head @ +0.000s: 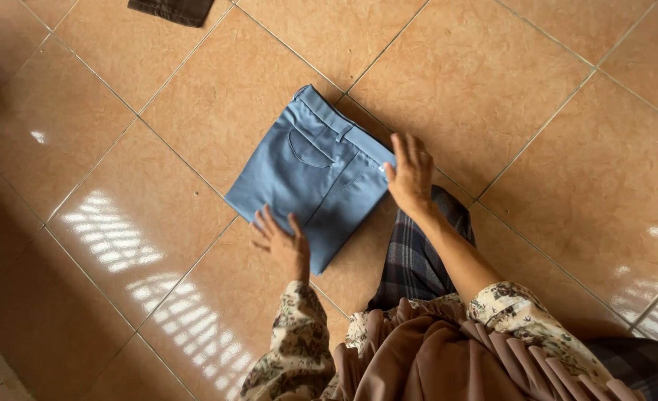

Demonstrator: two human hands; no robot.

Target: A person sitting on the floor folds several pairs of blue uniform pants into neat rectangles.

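Observation:
A pair of blue trousers (314, 178) lies folded into a compact square on the tiled floor, waistband and back pocket facing up. My left hand (283, 243) rests flat with fingers spread at the folded near-left edge, touching the cloth. My right hand (410, 174) lies open on the right corner by the waistband, fingers pointing away from me. Neither hand grips the fabric. My floral sleeves and brown pleated garment show at the bottom.
Glossy orange-brown floor tiles (492, 82) fill the view. A dark piece of cloth (171, 9) lies at the top edge. Dark plaid fabric (418, 256) covers my leg under the right arm. Window light reflects on the tiles at lower left.

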